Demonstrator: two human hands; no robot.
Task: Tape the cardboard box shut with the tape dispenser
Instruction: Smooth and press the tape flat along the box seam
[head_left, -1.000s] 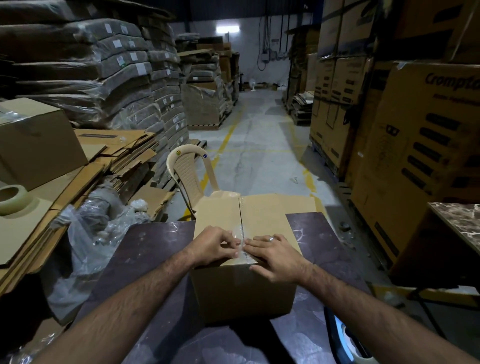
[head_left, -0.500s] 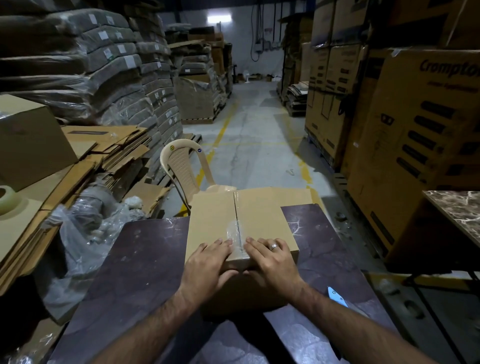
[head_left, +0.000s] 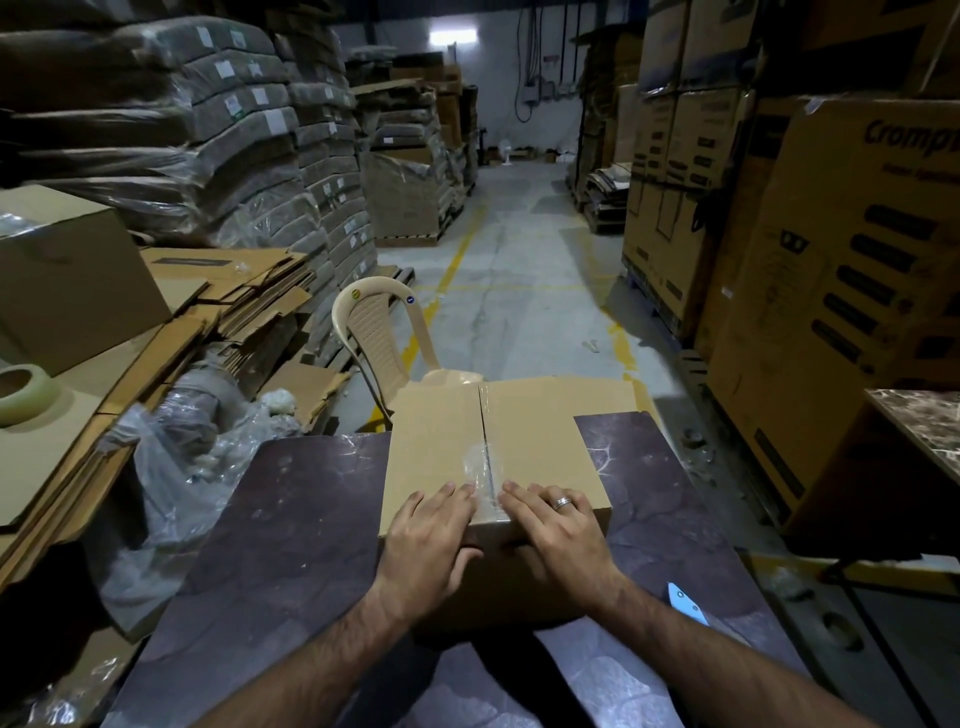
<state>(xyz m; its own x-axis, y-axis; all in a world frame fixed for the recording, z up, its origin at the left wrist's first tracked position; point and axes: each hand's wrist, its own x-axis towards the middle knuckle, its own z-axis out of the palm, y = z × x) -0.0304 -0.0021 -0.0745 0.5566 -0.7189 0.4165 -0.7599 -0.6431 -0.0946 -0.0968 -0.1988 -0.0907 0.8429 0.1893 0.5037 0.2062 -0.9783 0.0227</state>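
The left hand (head_left: 434, 525) and right hand (head_left: 553, 525) (flat, gripping nothing) are pressing the cardboard box (head_left: 540, 441) either side of its taped seam (head_left: 480, 460), which is running straight away from them.

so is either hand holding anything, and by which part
Nothing is held: the left hand and right hand press flat on the cardboard box top, either side of the taped seam.

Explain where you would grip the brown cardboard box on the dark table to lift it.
Likely its left and right side walls, one hand each, from the near end. The brown cardboard box is wide, flat-topped, handleless; dark table flanks it, and the left hand and right hand rest at its near edge.
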